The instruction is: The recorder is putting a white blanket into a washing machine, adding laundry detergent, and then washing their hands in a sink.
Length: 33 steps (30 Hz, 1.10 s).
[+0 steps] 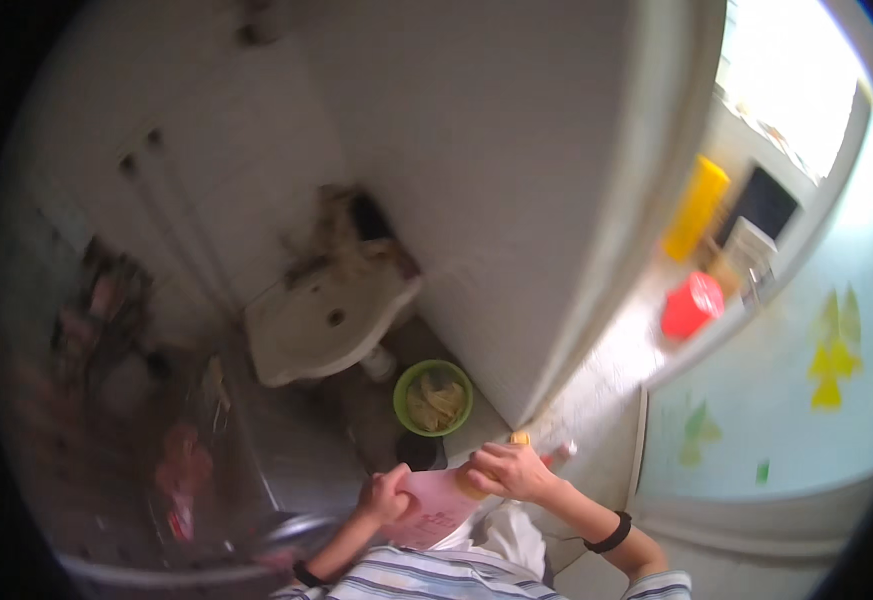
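Observation:
Close in front of my striped shirt is a pink plastic container (436, 511) that bears red writing. My left hand (387, 495) grips its left side, the thumb bent over the near face. At the upper right end, my right hand (507, 471) has its fingers closed around a yellowish part (471, 486), which looks like a cap. Whether that part is loose or still attached cannot be made out. The right fingers hide much of it. Dark bands circle both wrists.
Beyond my hands a green basin (399, 401) holds pale cloth-like items on the floor. A white washbasin (286, 352) is mounted above it to the left. A wall edge (549, 375) rises right of the basin. A red bucket (684, 315) stands past the doorway, near a frosted door (751, 420).

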Motion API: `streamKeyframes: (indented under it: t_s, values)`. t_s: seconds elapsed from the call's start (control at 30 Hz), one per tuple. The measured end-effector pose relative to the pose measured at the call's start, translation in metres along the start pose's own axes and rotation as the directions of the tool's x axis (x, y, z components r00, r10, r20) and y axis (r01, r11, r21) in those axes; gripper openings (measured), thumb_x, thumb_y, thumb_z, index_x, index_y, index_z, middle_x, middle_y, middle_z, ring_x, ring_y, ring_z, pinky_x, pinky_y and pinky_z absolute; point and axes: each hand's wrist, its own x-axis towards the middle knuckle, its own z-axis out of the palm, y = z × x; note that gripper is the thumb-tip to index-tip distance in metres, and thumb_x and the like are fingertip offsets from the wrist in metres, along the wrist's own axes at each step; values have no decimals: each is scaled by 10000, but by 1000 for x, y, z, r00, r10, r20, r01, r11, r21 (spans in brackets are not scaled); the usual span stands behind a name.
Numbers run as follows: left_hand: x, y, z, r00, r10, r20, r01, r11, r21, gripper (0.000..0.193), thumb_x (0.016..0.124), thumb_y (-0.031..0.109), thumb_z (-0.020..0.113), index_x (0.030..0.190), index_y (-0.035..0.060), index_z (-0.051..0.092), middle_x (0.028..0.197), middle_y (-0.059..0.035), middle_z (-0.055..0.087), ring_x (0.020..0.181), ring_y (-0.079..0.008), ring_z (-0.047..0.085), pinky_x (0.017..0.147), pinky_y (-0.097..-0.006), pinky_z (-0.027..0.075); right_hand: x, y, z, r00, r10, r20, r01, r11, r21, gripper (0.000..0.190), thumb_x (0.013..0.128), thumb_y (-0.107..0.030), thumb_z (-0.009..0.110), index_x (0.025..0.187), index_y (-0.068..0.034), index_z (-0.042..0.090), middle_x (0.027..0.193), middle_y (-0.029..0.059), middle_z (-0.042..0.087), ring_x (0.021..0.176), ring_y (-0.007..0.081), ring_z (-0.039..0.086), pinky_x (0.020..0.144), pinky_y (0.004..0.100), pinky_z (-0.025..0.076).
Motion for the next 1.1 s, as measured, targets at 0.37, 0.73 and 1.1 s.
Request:
streamKeyframes:
  t_s: [0.37,0.73,1.1]
  values:
    - [-141,-112,-122,772,-288,-566,294,952,-83,275,617,143,539,885,86,518,710,-165,583,681,-368,567,593,-438,451,214,-159,128,976,-81,201,-56,800,598,281,771,-222,620,964,-51,508,944,133,516,796,235,555,667,304,445]
    - [-310,-245,-187,495,-682,-539,363,726,-584,212,630,105,514,824,31,557,650,-158,563,607,-241,575,565,-300,432,368,-295,250,475,-824,308,473,535,700,329,789,-147,606,1078,-59,475,1095,155,429,1030,312,461,845,354,407]
    - [-300,-225,-198,200,-526,-827,135,851,-508,363,650,353,582,740,8,513,629,-97,537,560,-174,535,517,-271,403,344,-220,439,649,-606,460,305,761,572,385,828,-144,545,1176,-43,418,1053,149,445,1019,271,457,891,345,360]
